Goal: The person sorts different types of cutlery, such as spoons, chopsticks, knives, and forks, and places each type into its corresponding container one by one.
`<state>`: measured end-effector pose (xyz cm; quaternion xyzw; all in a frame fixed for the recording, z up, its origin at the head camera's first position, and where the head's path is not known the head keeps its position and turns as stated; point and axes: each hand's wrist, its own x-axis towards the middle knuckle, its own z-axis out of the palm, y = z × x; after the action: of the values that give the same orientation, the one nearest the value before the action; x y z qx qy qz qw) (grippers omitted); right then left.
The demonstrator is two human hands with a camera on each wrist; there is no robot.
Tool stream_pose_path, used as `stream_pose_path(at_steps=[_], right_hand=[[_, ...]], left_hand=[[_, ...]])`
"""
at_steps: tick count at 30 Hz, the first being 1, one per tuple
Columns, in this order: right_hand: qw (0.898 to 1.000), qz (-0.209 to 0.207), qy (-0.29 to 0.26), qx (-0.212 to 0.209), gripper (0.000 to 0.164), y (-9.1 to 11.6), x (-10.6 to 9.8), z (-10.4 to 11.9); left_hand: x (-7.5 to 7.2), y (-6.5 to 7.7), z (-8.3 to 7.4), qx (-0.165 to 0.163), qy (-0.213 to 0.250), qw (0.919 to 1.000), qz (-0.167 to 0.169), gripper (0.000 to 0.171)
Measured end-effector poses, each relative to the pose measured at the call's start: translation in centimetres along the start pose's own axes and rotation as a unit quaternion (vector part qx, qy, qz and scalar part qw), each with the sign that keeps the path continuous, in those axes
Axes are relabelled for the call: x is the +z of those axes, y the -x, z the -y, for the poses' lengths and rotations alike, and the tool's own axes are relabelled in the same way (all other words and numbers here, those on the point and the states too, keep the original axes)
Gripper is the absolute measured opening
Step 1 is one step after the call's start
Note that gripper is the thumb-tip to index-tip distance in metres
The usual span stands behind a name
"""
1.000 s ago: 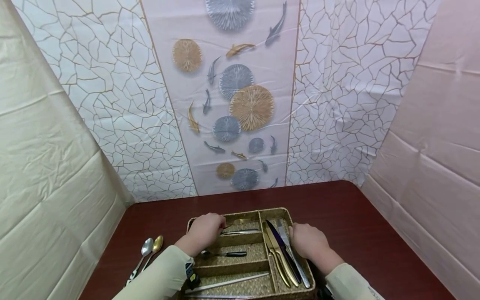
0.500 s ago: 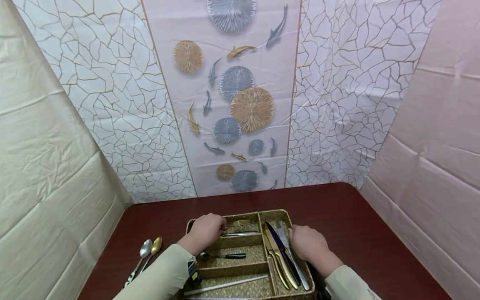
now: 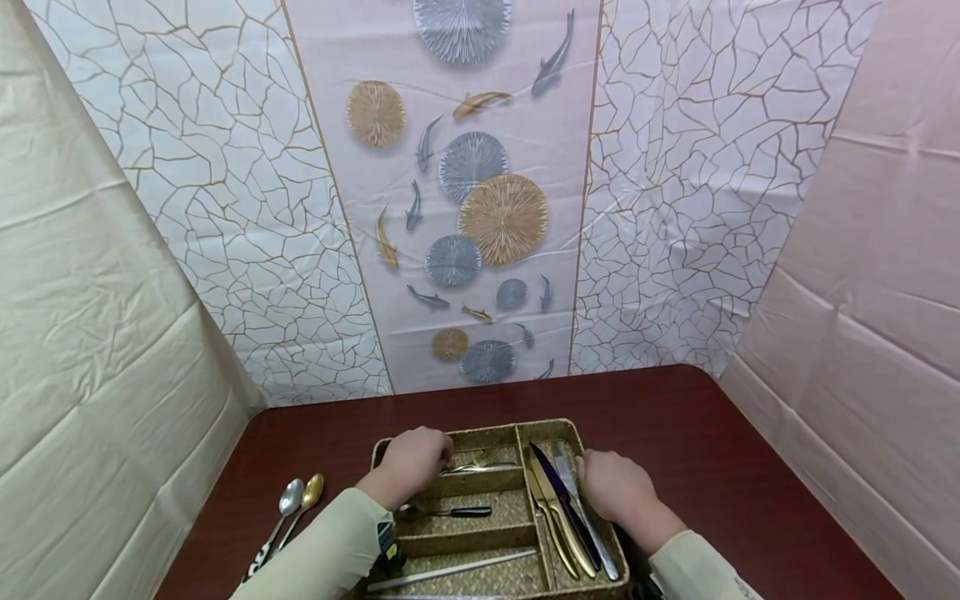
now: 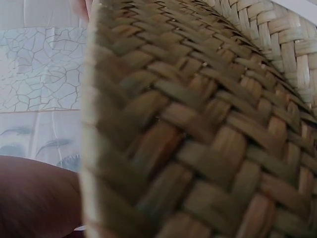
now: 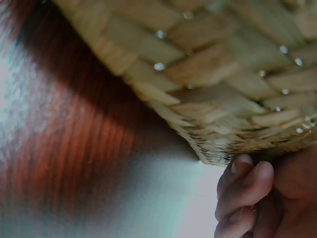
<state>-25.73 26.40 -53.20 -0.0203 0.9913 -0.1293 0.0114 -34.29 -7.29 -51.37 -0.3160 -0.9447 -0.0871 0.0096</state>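
Note:
The woven cutlery tray [image 3: 501, 481] lies on the table with several compartments. My left hand [image 3: 408, 467] hangs over its back left compartment, fingers bent and their tips hidden. Beside those fingers a gold fork [image 3: 480, 467] lies low, across a silver utensil whose kind is hard to make out. In the left wrist view the tray's weave [image 4: 198, 124] fills most of the picture. My right hand [image 3: 618, 483] grips the tray's right rim; in the right wrist view its curled fingers [image 5: 245, 191] press against the woven wall.
Knives [image 3: 570, 508], gold, dark and silver, lie in the right compartment. A black-handled spoon [image 3: 450, 511] lies in the middle one, a pale slender stick [image 3: 457, 570] in the front one. Two spoons [image 3: 291, 497] rest left of the tray. Patterned cloth hangs behind.
The gold fork, earlier raised with its tines near the compartment's back wall, has come down onto the silver utensil. Both hands have stayed almost in place.

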Motion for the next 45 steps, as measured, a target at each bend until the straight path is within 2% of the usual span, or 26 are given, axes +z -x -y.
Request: stream_pose_path(at_steps=[4, 10, 12, 15, 17, 22, 24, 26, 29, 33, 39, 42, 45], right_hand=[[1.0, -0.002, 0.0, -0.001, 0.033, 0.0, 0.0, 0.0], [1.0, 0.004, -0.004, -0.004, 0.032, 0.0, -0.1, 0.1], [1.0, 0.004, -0.004, -0.004, 0.032, -0.1, -0.1, 0.2], [1.0, 0.004, -0.003, -0.005, 0.033, -0.1, -0.1, 0.2], [1.0, 0.006, -0.003, -0.003, 0.034, -0.1, -0.1, 0.3], [1.0, 0.012, -0.006, 0.003, 0.035, -0.1, -0.2, 0.3], [1.0, 0.013, -0.006, 0.004, 0.036, -0.2, -0.2, 0.3], [1.0, 0.016, -0.005, 0.004, 0.039, -0.2, -0.2, 0.2], [1.0, 0.024, -0.004, 0.003, 0.042, -0.3, -0.1, 0.1], [1.0, 0.028, -0.002, 0.003, 0.043, -0.4, 0.1, 0.0], [1.0, 0.026, -0.004, 0.0, 0.04, -0.4, -0.1, 0.1], [1.0, 0.028, -0.004, -0.004, 0.043, -0.3, -0.1, 0.1], [1.0, 0.027, -0.003, -0.003, 0.041, -0.3, -0.1, 0.1]], left_hand=[[0.1, 0.2, 0.2, -0.002, -0.001, 1.0, -0.008, 0.024], [-0.1, 0.4, 0.3, -0.01, -0.008, 0.9998, -0.012, 0.043], [-0.4, 0.6, 0.4, -0.014, -0.01, 0.9998, -0.013, 0.041], [-0.8, 1.1, 0.5, -0.023, -0.009, 0.9995, -0.02, 0.028], [-1.2, 1.5, 0.5, -0.022, -0.009, 0.9992, -0.033, 0.018], [-2.6, 2.3, 0.6, -0.036, -0.015, 0.9974, -0.06, 0.007], [-3.3, 2.8, 0.6, -0.05, -0.021, 0.9958, -0.073, 0.007], [-4.0, 3.3, 0.9, -0.063, -0.028, 0.9933, -0.092, 0.016], [-4.9, 4.1, 1.7, -0.079, -0.04, 0.9878, -0.128, 0.023], [-5.7, 5.5, 3.1, -0.095, -0.04, 0.9798, -0.172, 0.02], [-6.2, 8.7, 5.5, -0.125, -0.042, 0.9673, -0.216, 0.013], [-6.1, 10.3, 7.0, -0.15, -0.042, 0.9627, -0.222, 0.012], [-6.0, 11.7, 8.5, -0.176, -0.031, 0.9622, -0.205, 0.013]])
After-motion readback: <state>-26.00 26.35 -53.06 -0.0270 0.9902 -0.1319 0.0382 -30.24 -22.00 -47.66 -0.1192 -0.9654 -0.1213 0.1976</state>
